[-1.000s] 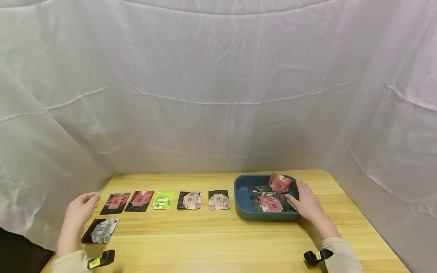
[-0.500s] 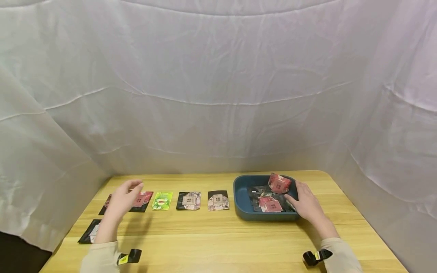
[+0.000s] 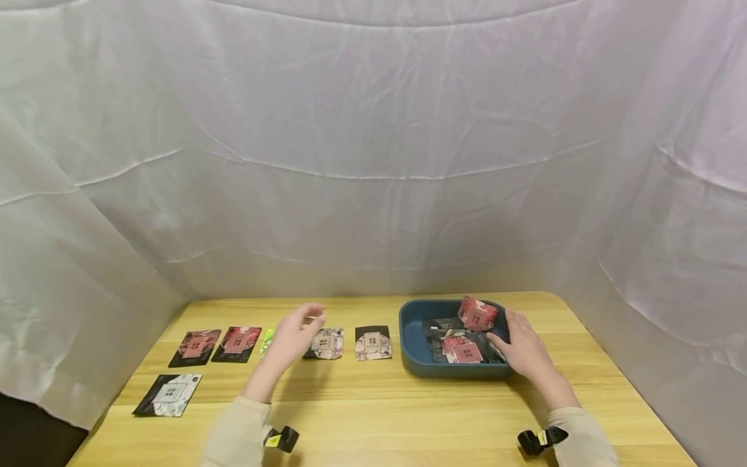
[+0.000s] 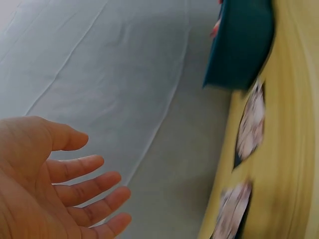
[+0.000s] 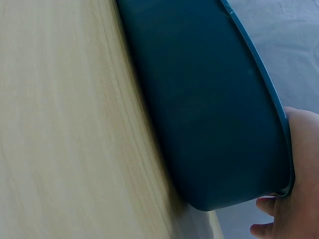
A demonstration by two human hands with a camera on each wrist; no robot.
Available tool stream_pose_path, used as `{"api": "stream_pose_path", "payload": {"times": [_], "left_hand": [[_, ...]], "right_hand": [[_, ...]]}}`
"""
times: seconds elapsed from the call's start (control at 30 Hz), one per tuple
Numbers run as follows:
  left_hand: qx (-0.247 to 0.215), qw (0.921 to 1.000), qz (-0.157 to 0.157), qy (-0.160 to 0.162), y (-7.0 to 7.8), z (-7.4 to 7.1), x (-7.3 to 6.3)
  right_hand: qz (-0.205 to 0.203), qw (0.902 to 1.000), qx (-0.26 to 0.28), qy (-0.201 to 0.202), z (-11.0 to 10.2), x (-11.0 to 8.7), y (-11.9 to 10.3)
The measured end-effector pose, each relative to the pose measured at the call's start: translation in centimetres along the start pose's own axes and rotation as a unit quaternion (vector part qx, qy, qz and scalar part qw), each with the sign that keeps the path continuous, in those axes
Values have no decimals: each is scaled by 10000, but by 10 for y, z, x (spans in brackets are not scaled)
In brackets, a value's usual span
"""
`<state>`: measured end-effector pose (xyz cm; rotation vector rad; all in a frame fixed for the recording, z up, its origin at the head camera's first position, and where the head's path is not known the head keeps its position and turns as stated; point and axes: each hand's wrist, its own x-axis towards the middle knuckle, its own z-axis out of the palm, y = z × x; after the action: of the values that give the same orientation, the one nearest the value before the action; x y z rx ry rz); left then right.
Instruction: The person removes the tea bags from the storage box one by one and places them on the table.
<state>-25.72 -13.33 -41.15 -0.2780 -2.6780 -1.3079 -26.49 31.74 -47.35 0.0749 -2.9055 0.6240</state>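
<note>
My left hand (image 3: 290,337) hovers over the row of tea sachets, fingers loosely spread and holding nothing; the left wrist view shows its palm and parted fingers. Beneath it a green tea sachet (image 3: 266,340) is mostly covered. Just right of the hand lie a black floral sachet (image 3: 327,344) and another floral sachet (image 3: 373,342). My right hand (image 3: 525,344) grips the right wall of a dark blue tub (image 3: 455,371), thumb over the rim and fingers outside. Inside lie several sachets, a red one (image 3: 477,314) on top at the back.
Two red-and-black sachets (image 3: 236,344) lie side by side at the left of the row. A black-and-white sachet (image 3: 169,394) lies in front of them. A pale curtain (image 3: 373,194) encloses the wooden table (image 3: 373,415) behind and at the sides.
My left hand has moved right, from beside the leftmost sachets to above the green and floral ones, holding nothing throughout. My right hand has stayed on the tub.
</note>
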Motion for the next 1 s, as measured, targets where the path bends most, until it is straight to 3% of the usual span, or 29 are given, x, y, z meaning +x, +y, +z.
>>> {"api": "stream_pose_path", "payload": {"times": [0.17,0.4,0.67,1.0], "left_hand": [[-250,9989,251,-304,20,38,11],[-433,9934,614,-861,47,79,23],[-500,9846,1049,-1305,73,116,34],[-132,9725,1313,-1919,90,153,39]], "right_hand": [[46,10000,3,-37,2,0,1],[63,10000,21,-50,2,1,2],[-9,10000,7,42,0,3,4],[-32,10000,3,60,2,4,6]]}}
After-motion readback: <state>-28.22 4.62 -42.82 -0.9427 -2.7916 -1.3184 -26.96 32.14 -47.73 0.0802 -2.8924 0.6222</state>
